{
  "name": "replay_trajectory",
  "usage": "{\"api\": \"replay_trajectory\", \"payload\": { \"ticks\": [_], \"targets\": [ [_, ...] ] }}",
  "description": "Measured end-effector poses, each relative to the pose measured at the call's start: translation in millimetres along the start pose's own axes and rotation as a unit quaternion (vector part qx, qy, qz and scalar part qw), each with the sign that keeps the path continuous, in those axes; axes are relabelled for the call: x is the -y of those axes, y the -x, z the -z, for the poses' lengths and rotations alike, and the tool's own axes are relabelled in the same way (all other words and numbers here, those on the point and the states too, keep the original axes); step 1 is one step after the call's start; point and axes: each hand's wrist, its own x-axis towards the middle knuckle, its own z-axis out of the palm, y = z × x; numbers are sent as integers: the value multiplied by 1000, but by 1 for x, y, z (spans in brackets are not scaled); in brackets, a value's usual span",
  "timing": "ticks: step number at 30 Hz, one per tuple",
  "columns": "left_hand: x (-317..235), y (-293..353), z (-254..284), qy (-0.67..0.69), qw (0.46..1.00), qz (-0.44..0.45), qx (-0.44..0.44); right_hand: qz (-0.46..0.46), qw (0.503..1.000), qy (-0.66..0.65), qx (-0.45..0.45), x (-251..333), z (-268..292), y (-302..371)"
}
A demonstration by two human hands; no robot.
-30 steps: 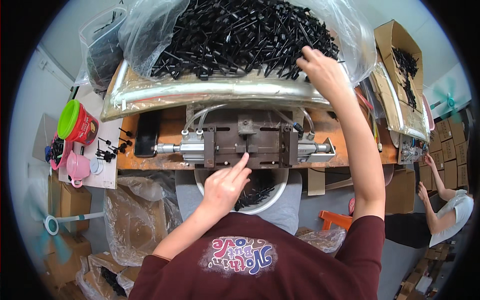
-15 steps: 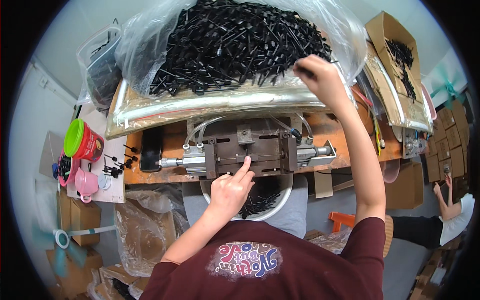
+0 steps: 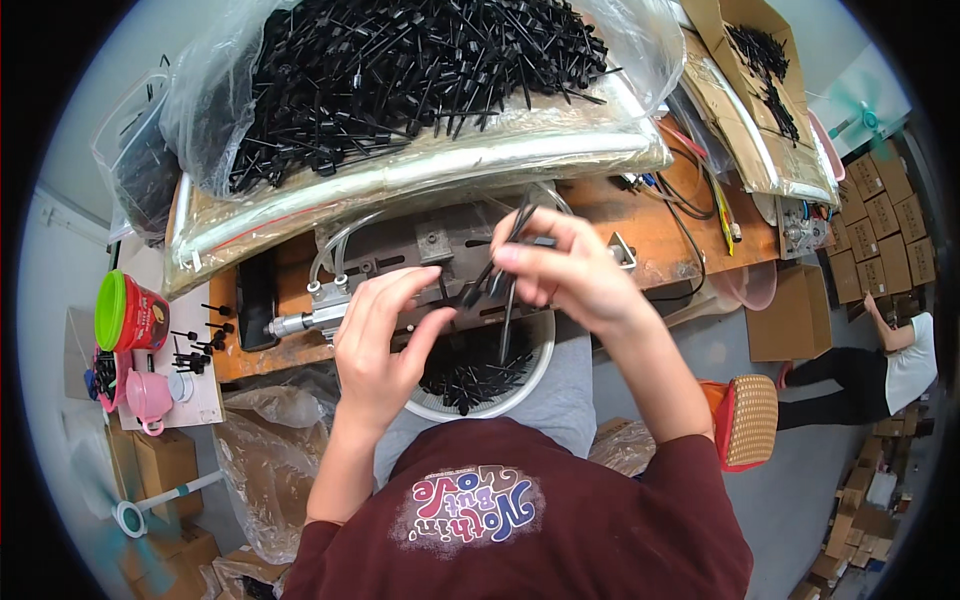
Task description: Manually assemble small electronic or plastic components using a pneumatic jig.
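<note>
Over the clamping fixture, my right hand pinches several thin black stems with thick heads. They stick out at different angles between thumb and fingers. Close by on the left is my left hand, thumb and fingers spread around a gap, with nothing plainly held. The dark heads of the stems reach toward that gap. Both hands partly cover the fixture, and its right end is mostly hidden. Below them a white basin on my lap holds more black stemmed pieces.
A large heap of black stemmed pieces lies on a plastic-covered tray behind the fixture. To the left are a phone, several loose pieces and a red-green bucket. Cables run at right; a person is beyond.
My right hand has come from the heap to above the fixture, now showing several black stems. The left hand has lifted off the fixture and opened. The view has shifted.
</note>
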Motion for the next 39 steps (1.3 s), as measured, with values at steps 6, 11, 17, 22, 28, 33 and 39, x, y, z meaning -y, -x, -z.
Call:
{"api": "replay_trajectory", "payload": {
  "ticks": [6, 11, 17, 22, 28, 33, 39],
  "targets": [
    [-14, 9, 2, 57, 994, -20, 87, -37, 991, -114, 51, -37, -6, 7],
    [-19, 23, 7, 48, 996, 39, 65, -41, 989, -138, 40, -55, -5, 12],
    [-8, 43, -5, 10, 992, 111, 54, 10, 989, -146, -9, -59, -1, 24],
    [18, 58, -24, -130, 987, 19, 98, 36, 987, -156, -34, -66, -8, 36],
    [25, 59, -35, -210, 969, -28, 124, 40, 989, -137, -32, -70, -9, 50],
    [22, 51, -32, -225, 960, 5, 168, 26, 986, -156, -51, -70, -4, 55],
    [21, 49, -32, -207, 963, 25, 172, 27, 982, -187, -29, -70, -5, 45]
  ]
}}
